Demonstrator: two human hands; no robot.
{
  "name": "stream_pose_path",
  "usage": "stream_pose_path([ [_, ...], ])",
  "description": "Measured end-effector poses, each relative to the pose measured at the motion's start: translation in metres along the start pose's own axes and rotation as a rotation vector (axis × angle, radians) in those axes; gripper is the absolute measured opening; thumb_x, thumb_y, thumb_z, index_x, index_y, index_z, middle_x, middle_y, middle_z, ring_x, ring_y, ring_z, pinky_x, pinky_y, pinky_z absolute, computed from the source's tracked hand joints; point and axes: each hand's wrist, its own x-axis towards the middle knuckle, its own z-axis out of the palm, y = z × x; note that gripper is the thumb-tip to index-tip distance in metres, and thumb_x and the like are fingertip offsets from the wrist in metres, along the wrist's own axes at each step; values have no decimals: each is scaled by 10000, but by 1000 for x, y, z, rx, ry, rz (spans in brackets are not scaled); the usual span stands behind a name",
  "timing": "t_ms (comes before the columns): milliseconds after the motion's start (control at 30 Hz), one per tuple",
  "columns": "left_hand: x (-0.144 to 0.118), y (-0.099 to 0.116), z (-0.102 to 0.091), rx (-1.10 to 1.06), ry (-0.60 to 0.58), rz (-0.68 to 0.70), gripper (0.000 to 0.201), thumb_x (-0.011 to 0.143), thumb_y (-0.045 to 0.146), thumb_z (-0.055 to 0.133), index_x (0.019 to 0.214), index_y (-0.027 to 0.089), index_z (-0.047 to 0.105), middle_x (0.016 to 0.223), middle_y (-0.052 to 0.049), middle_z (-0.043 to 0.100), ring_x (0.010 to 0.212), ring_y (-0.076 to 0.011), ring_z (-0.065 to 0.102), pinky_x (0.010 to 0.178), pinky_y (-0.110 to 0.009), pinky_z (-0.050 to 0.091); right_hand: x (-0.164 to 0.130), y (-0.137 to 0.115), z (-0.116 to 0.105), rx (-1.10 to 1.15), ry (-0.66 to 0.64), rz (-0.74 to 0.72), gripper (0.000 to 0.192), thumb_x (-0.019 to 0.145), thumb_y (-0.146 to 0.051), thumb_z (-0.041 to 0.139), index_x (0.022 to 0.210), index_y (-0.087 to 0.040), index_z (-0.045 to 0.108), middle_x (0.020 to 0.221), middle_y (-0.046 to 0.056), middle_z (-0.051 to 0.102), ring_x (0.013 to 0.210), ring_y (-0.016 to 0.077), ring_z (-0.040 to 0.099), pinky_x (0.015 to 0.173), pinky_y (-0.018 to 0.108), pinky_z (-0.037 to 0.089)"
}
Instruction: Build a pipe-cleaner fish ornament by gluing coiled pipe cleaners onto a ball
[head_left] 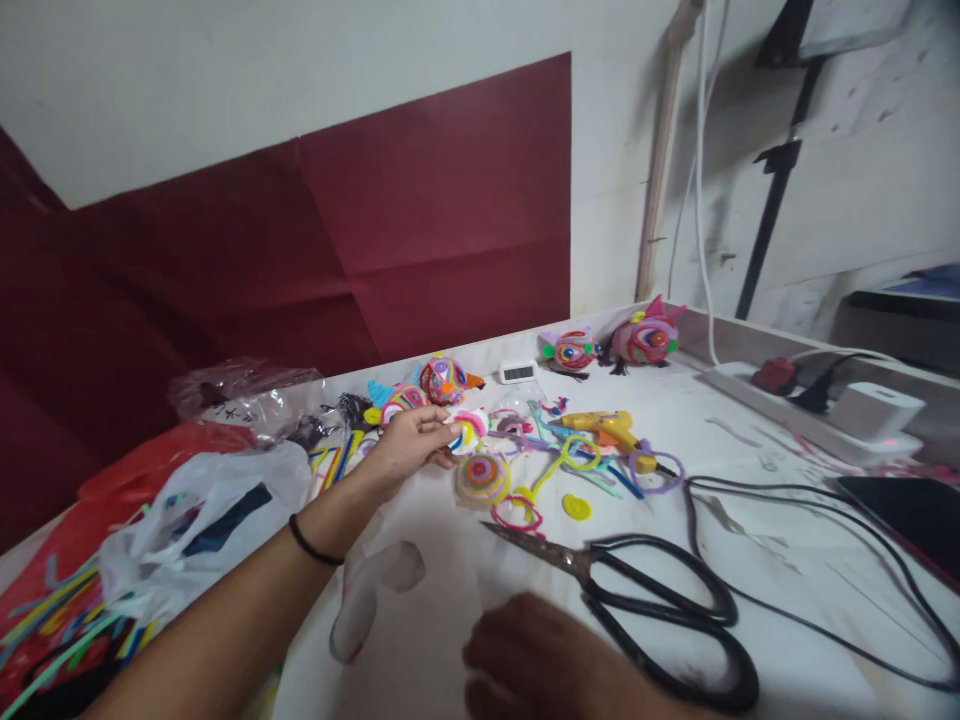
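Note:
My left hand point(412, 440) reaches over the table, its thumb and fingers closed at the edge of a small white piece with pink, yellow and blue curved strips point(469, 428). Just below that piece lies a round coil of coloured pipe cleaners point(481, 478), ringed in purple, orange and yellow. Blurred by motion, my right hand point(532, 655) is low over the white paper, left of the black-handled scissors point(581, 563); its fingers do not show clearly. Yellow point(581, 452) and pink point(517, 512) pipe-cleaner loops lie nearby, along with a yellow coil point(577, 507).
A yellow glue gun point(604, 428) lies beyond the loops. Several decorated pipe-cleaner figures point(649, 335) stand near the wall beside a small digital display point(517, 373). Plastic bags point(217, 510) and loose pipe cleaners crowd the left; a power strip point(810, 410), black cable and phone point(911, 520) occupy the right.

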Motion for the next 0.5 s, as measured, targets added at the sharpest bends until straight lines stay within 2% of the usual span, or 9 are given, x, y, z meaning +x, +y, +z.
stream_pose_path([
  [67,-15,-3,0,-48,18,23,392,583,444,784,752,158,577,595,36,600,507,-100,589,539,-228,497,16,5,-31,51,153,120,145,898,-196,500,889,-198,645,863,82,718,777,192,657,707,304,525],
  [133,-27,-5,2,-84,20,42,388,591,455,774,746,157,581,592,33,597,500,-101,572,524,-233,489,31,12,-62,133,135,271,243,878,-166,515,1104,-186,601,990,100,693,897,207,645,754,315,532],
  [167,-32,-6,3,-92,13,50,377,601,457,766,740,157,584,587,32,594,499,-104,565,513,-233,481,37,17,-74,162,147,364,278,865,-169,541,1137,-205,581,995,87,683,881,202,642,733,316,536],
  [200,-37,-5,6,-93,0,60,363,616,458,754,735,158,588,578,33,586,493,-103,555,501,-230,468,43,22,-82,172,200,429,298,856,-194,561,1153,-213,570,1002,81,677,843,199,642,718,328,535],
  [267,-45,-3,11,-87,-46,95,334,652,457,724,739,158,602,559,40,568,471,-93,523,475,-218,435,52,32,-89,265,223,531,324,851,-238,571,1172,-196,561,1010,85,675,806,192,645,679,319,532],
  [333,-50,2,17,-79,-101,135,311,685,450,696,749,157,613,534,49,544,446,-82,486,449,-206,397,57,41,-87,375,208,624,292,849,-291,573,1116,-176,594,922,71,685,739,179,631,612,291,507],
  [400,-53,7,22,-79,-140,164,298,704,447,677,742,159,611,506,52,531,426,-77,460,425,-198,363,61,47,-84,495,173,702,214,840,-347,574,920,-165,651,742,33,656,629,153,579,537,263,457],
  [500,-52,12,27,-91,-139,178,291,726,445,658,726,161,598,465,51,524,399,-70,433,406,-189,331,65,51,-86,685,175,789,285,789,-419,622,667,-161,627,575,-9,572,525,114,491,490,243,393],
])
